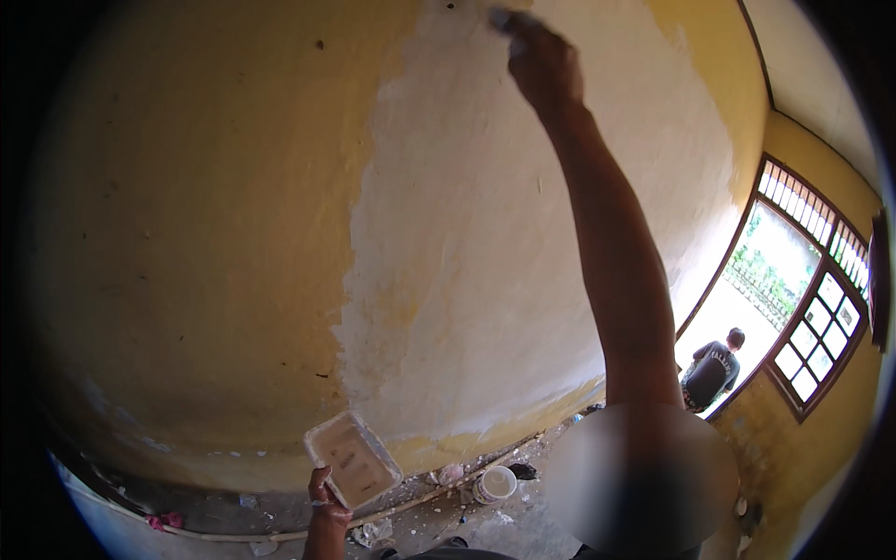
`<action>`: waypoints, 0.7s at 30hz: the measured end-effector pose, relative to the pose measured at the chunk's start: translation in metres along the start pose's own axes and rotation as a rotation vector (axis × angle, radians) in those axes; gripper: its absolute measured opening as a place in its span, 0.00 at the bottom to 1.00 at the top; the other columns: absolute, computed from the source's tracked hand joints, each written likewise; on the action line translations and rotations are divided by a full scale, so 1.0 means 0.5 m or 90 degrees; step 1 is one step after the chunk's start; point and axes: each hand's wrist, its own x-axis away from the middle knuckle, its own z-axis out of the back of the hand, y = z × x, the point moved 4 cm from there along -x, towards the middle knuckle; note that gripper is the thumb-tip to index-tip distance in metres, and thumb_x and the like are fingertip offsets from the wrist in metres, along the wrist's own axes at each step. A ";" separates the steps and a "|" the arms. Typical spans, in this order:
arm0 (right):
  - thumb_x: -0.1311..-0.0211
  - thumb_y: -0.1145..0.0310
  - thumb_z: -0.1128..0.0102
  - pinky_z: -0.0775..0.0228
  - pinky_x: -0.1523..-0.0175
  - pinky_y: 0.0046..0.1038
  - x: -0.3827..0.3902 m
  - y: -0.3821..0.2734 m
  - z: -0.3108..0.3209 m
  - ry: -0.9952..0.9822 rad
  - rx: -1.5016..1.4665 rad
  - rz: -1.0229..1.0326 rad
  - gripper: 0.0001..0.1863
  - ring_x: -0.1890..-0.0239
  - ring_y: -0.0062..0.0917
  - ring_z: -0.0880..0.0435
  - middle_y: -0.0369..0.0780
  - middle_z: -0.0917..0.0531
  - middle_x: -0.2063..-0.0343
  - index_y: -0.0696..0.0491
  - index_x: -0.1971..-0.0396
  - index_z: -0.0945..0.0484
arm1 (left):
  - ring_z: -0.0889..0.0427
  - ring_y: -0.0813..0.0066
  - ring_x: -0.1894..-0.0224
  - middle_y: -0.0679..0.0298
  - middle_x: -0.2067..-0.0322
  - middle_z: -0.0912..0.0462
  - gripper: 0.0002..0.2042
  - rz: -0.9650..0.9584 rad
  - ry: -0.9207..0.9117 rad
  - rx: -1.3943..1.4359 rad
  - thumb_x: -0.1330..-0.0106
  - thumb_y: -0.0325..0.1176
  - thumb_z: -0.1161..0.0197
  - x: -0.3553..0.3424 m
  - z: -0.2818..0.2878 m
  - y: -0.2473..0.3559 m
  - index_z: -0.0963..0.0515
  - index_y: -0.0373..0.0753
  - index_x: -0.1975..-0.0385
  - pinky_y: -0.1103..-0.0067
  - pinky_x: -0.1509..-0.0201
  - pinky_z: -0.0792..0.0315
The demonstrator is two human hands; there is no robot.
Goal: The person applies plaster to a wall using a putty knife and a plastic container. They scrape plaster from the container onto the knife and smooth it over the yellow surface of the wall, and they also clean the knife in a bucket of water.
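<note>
My right arm reaches high across the wall (467,233), which is yellow with a large white painted area. My right hand (546,70) is closed on a small tool (504,21), blurred and dark with a pale part, probably a brush, near the upper white area. Low on the left, my left hand (329,499) grips a pale rectangular plastic tray (353,457) by its near side, with light residue inside and pale smears on my fingers.
A white bucket (495,483), a long pole (280,536), pink cloth (166,520) and debris lie along the wall's foot. At right, a person in a dark shirt (709,373) is in the open doorway (747,308), beside a paned window (819,343).
</note>
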 end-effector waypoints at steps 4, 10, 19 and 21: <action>0.47 0.77 0.47 0.22 0.60 0.34 0.149 -0.086 -0.053 0.020 -0.067 0.118 0.20 0.63 0.35 0.17 0.41 0.18 0.60 0.43 0.54 0.21 | 0.24 0.54 0.51 0.58 0.52 0.24 0.29 -0.008 0.028 0.001 0.52 0.41 0.41 0.008 0.004 0.010 0.32 0.42 0.46 0.54 0.47 0.30; 0.50 0.68 0.45 0.25 0.55 0.36 0.114 0.050 0.023 -0.057 -0.149 -0.526 0.16 0.63 0.40 0.17 0.47 0.17 0.65 0.53 0.59 0.22 | 0.25 0.54 0.50 0.59 0.51 0.25 0.31 -0.023 0.010 -0.028 0.53 0.43 0.41 0.009 0.035 0.025 0.33 0.42 0.45 0.53 0.47 0.31; 0.58 0.60 0.41 0.25 0.54 0.33 -0.027 -0.015 -0.021 -0.154 -0.126 -0.541 0.18 0.61 0.38 0.17 0.46 0.17 0.66 0.53 0.65 0.21 | 0.25 0.54 0.50 0.59 0.51 0.25 0.33 -0.058 0.024 -0.019 0.53 0.45 0.40 0.009 0.027 0.013 0.34 0.43 0.44 0.53 0.47 0.31; 0.59 0.62 0.41 0.25 0.54 0.35 -0.067 -0.054 -0.023 -0.147 -0.100 -0.451 0.17 0.60 0.39 0.17 0.46 0.17 0.66 0.53 0.66 0.21 | 0.26 0.54 0.50 0.60 0.51 0.25 0.32 -0.068 0.024 -0.019 0.53 0.45 0.40 0.007 0.030 0.009 0.34 0.43 0.44 0.52 0.47 0.32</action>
